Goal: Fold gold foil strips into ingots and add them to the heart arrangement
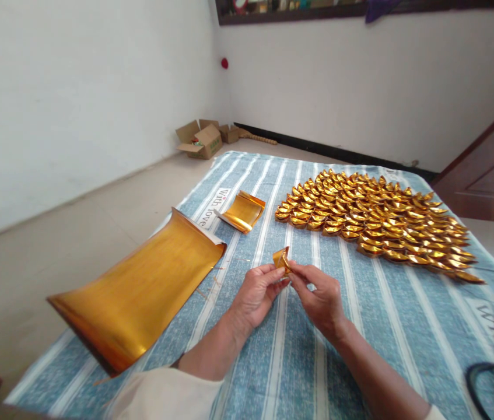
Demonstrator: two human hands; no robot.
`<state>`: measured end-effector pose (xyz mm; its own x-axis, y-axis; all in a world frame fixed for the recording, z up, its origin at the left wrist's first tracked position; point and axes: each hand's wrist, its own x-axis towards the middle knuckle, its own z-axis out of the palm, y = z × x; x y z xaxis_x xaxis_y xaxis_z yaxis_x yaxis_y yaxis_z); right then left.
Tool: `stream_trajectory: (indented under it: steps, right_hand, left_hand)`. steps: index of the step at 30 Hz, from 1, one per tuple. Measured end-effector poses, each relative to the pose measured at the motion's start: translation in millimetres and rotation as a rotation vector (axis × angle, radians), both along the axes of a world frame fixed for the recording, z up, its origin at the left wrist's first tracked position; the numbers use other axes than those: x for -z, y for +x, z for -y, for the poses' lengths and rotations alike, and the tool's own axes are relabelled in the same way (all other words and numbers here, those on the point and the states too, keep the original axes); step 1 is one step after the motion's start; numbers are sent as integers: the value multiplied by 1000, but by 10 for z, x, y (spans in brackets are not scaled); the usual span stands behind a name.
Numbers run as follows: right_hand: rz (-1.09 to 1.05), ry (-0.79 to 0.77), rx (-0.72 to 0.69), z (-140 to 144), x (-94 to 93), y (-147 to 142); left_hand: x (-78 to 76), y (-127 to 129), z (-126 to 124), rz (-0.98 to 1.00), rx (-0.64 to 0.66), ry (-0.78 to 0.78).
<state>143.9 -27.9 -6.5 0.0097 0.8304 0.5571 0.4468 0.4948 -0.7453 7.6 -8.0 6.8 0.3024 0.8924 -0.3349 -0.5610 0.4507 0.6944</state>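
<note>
Between my two hands, above the middle of the table, is a small piece of gold foil paper (280, 258), partly folded and curled at the top. My left hand (255, 291) pinches its lower left side with thumb and fingers. Opposite, my right hand (319, 294) grips the lower right side, its fingertips close to the left ones. Fingers cover the lower part of the paper. A large curled gold foil sheet (142, 286) lies to the left. Beyond my hands is a short stack of smaller gold foil sheets (244, 211). Many folded gold paper ingots (378, 219) stand in rows at the right.
A blue and white striped cloth (281, 356) covers the table. Black-handled scissors (491, 373) lie at the near right edge. Thin gold scraps are scattered beside the large sheet. An open cardboard box (203, 143) sits on the floor by the far wall.
</note>
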Motion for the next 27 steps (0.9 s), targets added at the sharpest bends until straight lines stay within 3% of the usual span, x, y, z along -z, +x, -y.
stream_trajectory:
  steps: [6,15,27]
  right_hand:
    - [44,23,-28,8,-14,-1]
    - [-78,-111,-43,3,10,9]
    - [120,-6,-32,12,-89,23]
  left_hand:
    - [6,-6,-4,32,2,-21]
    - [-10,-6,-4,31,23,-25]
    - [12,10,2,17,31,-44]
